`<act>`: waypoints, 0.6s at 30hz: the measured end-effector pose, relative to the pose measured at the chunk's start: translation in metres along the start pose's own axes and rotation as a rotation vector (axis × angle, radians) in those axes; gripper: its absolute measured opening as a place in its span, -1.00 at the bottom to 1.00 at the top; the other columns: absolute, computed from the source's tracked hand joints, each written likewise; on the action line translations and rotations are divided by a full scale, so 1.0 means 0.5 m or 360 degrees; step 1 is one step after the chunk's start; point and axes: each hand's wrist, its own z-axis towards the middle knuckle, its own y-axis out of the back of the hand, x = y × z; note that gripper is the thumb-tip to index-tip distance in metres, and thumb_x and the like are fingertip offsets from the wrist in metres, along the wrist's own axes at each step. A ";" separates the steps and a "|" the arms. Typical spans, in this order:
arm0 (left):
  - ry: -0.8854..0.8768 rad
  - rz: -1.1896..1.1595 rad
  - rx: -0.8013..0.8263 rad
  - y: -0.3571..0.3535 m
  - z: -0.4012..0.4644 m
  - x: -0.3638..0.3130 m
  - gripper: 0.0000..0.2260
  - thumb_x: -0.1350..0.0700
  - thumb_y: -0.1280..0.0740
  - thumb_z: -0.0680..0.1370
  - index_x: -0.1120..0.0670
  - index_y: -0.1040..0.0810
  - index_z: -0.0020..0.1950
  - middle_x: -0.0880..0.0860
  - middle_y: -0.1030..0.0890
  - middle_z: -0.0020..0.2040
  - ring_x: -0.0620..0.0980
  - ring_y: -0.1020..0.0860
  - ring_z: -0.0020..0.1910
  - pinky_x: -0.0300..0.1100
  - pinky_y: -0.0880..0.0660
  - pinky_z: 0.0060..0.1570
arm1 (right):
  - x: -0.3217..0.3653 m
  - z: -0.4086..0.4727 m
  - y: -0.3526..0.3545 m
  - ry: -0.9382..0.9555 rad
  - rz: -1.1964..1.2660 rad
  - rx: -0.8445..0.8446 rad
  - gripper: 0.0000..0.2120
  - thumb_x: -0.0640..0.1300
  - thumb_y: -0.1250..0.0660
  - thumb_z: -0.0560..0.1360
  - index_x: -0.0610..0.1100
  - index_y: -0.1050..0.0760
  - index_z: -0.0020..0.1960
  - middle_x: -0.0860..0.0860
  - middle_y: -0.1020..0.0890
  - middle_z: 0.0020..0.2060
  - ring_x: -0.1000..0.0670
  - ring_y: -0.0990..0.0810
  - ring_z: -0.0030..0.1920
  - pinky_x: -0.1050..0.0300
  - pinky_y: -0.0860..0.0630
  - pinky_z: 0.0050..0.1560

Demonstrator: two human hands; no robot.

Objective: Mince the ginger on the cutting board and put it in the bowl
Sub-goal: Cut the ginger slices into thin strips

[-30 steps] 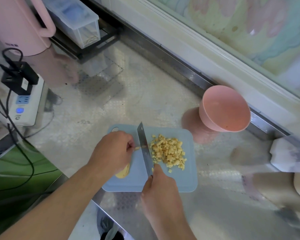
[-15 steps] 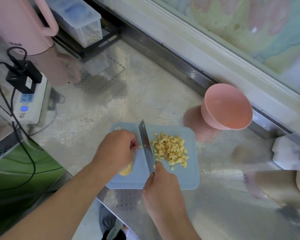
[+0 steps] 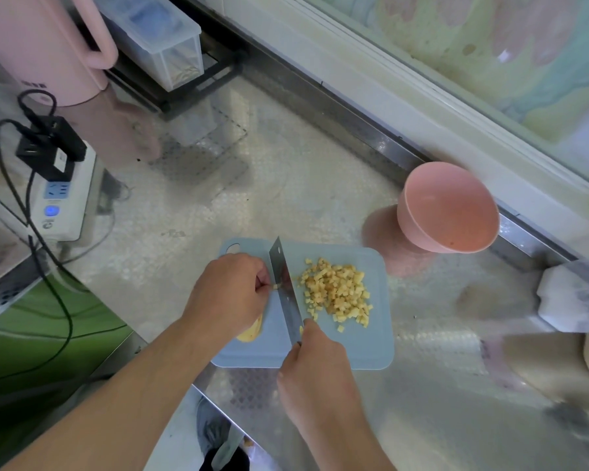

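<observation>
2 grips at work, mincing unfinished: left hand pinches a ginger strip, right hand clasps the cleaver. Next, chop, then scrape the dice rightward into the pink bowl.

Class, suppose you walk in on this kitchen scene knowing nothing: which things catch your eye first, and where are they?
The pile of diced ginger stands out, yellow on the blue cutting board at the counter's near edge. Beside it, the right hand holds a knife upright on the board, while the left hand pinches a last sliver against the blade. A pink bowl waits beyond the board's far right corner.
</observation>
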 end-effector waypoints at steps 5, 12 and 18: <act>0.0004 0.0038 0.0019 0.005 -0.002 -0.003 -0.89 0.11 -0.42 0.54 -0.10 -0.69 -0.09 -0.15 -0.65 -0.18 -0.07 -0.61 -0.14 -0.10 -0.61 -0.11 | 0.001 -0.017 0.013 0.0006 0.0182 -0.0113 -0.80 -0.27 -0.09 0.51 0.00 -0.22 -0.19 -0.01 -0.47 -0.34 -0.05 -0.40 -0.37 0.18 -0.19 -0.47; 0.0094 -0.0007 0.0010 0.016 -0.008 0.001 -0.89 0.07 -0.36 0.56 -0.08 -0.69 -0.07 -0.16 -0.66 -0.19 -0.05 -0.63 -0.14 -0.06 -0.63 -0.09 | 0.006 -0.020 -0.005 -0.0039 0.0118 -0.0030 -0.84 -0.22 -0.08 0.47 0.01 -0.20 -0.20 -0.01 -0.49 -0.29 -0.10 -0.43 -0.29 0.12 -0.24 -0.43; 0.0044 -0.0063 0.0059 0.020 -0.009 -0.011 -0.89 0.11 -0.38 0.49 -0.10 -0.65 -0.07 -0.16 -0.63 -0.18 -0.04 -0.62 -0.11 -0.07 -0.61 -0.06 | 0.021 -0.019 -0.003 -0.0100 0.0056 0.0016 -0.87 -0.23 -0.11 0.46 -0.01 -0.23 -0.16 -0.03 -0.54 -0.20 -0.11 -0.50 -0.22 0.10 -0.29 -0.42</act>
